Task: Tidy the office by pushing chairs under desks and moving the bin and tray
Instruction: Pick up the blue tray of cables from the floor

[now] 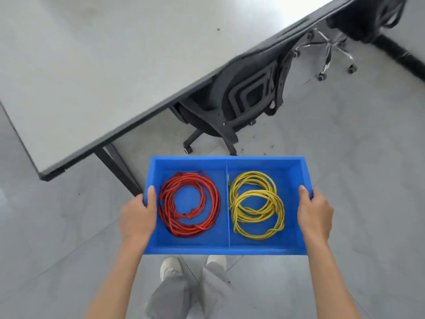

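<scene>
I carry a blue two-compartment tray in front of me, above the floor. My left hand grips its left wall, thumb inside. My right hand grips the right wall the same way. A coil of red cable lies in the left compartment and coils of yellow cable lie in the right one. A black office chair stands tucked under the edge of the grey desk. A second black chair with a chrome base stands farther right at the same desk.
The desk's black leg comes down just left of the tray. My legs and pale shoes show below the tray on the grey tiled floor. A black skirting strip runs along the right wall.
</scene>
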`<state>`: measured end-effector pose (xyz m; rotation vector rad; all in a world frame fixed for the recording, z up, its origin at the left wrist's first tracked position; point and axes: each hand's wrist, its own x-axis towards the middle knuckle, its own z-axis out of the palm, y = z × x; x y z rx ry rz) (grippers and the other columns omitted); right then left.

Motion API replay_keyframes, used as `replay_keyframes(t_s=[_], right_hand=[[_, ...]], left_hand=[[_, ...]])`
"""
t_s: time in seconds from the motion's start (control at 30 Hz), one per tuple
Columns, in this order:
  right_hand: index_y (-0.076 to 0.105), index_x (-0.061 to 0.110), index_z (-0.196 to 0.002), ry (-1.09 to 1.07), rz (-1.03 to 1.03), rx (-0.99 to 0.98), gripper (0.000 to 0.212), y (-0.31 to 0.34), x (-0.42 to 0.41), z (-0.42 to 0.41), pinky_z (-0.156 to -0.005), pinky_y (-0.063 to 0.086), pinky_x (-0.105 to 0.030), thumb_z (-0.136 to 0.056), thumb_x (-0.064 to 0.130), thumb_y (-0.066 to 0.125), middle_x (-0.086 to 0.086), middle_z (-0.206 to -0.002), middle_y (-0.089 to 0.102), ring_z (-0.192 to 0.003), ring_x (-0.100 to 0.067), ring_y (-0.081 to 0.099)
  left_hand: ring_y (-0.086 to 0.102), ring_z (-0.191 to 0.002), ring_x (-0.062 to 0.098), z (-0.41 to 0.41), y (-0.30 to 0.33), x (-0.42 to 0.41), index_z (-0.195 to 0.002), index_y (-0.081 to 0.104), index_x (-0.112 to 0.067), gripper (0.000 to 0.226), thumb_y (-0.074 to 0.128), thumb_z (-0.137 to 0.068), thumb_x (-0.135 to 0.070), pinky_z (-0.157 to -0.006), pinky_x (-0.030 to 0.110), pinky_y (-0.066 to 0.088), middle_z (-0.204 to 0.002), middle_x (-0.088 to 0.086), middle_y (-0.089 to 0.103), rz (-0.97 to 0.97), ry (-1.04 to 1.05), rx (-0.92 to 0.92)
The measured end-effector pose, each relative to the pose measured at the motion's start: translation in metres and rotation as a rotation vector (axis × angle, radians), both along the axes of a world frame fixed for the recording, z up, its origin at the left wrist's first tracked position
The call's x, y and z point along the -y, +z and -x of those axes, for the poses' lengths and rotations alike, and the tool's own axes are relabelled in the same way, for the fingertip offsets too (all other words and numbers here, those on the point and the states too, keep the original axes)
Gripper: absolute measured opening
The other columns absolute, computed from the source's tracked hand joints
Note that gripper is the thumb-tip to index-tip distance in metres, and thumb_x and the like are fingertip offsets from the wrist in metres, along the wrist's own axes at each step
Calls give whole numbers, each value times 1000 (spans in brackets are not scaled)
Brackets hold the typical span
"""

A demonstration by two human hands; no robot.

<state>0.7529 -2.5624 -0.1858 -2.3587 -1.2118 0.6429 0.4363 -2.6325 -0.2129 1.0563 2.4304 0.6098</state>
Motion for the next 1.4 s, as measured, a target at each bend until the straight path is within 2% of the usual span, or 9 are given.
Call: replay_keyframes(t_s=[0.1, 0.23, 0.33, 0.47, 0.63, 0.83, 0.97, 1.23, 1.4], right_hand=[[33, 15, -60, 35, -62, 2, 41, 75, -10, 2, -65, 35, -37, -94, 37, 40, -16, -82, 52, -76, -34, 46], [32, 16, -60, 88, -158, -34, 40, 154, -40, 15, -65, 35, -37, -93, 37, 39, -14, -81, 50, -75, -33, 44], [30, 17, -58, 151, -215, -75, 41, 193, -70, 38, -65, 32, -36, -93, 34, 40, -12, -78, 46, -73, -30, 41], [30, 14, -56, 268, -234, -97, 41, 222, -119, 87, -62, 28, -33, -93, 28, 41, -11, -71, 43, -72, -30, 40], [40, 7, -61, 416, -218, -122, 39, 226, -182, 171, -65, 30, -32, -93, 29, 42, -14, -76, 50, -77, -29, 44], [32, 12, -57, 493, -167, -178, 43, 220, -242, 271, -47, 26, -32, -96, 28, 40, -4, -61, 39, -55, -20, 36], [29, 12, -57, 539, -144, -181, 43, 216, -283, 321, -47, 26, -29, -95, 25, 41, -4, -59, 37, -54, -15, 33], [23, 12, -58, 678, -108, -226, 43, 195, -384, 411, -49, 24, -32, -94, 24, 44, -2, -58, 29, -55, -20, 26], [23, 13, -58, 777, -65, -245, 43, 178, -453, 466, -48, 23, -33, -94, 23, 45, -2, -58, 27, -54, -18, 24]], left_hand=[[37, -48, 26, 3, 78, -4, -50, 32, -7, 55, 36, -96, -39, -44, 32, 21, -47, 7, 39, -105, 4, -19], [39, -50, 28, 15, 154, -22, -50, 32, -9, 55, 36, -96, -40, -47, 35, 23, -47, 7, 39, -199, 65, -44], [39, -55, 30, 32, 190, -39, -50, 28, -11, 55, 37, -95, -41, -54, 35, 27, -47, 5, 35, -256, 131, -56], [39, -57, 29, 71, 214, -56, -50, 27, -12, 56, 36, -95, -44, -56, 34, 29, -49, 4, 34, -273, 223, -79], [43, -60, 31, 142, 218, -81, -51, 31, -9, 57, 35, -95, -45, -56, 34, 29, -51, 7, 38, -260, 328, -88], [44, -60, 31, 234, 222, -128, -51, 35, -7, 58, 34, -96, -44, -54, 33, 27, -52, 8, 41, -226, 377, -103], [44, -60, 32, 278, 219, -157, -48, 34, -8, 59, 34, -96, -43, -56, 34, 28, -50, 7, 40, -197, 401, -111], [43, -57, 30, 335, 189, -218, -50, 34, -10, 53, 37, -96, -36, -55, 32, 31, -51, 6, 40, -96, 496, -68], [54, -71, 39, 363, 170, -263, -52, 36, -9, 48, 41, -94, -33, -63, 38, 38, -65, 22, 54, -104, 635, -21]])
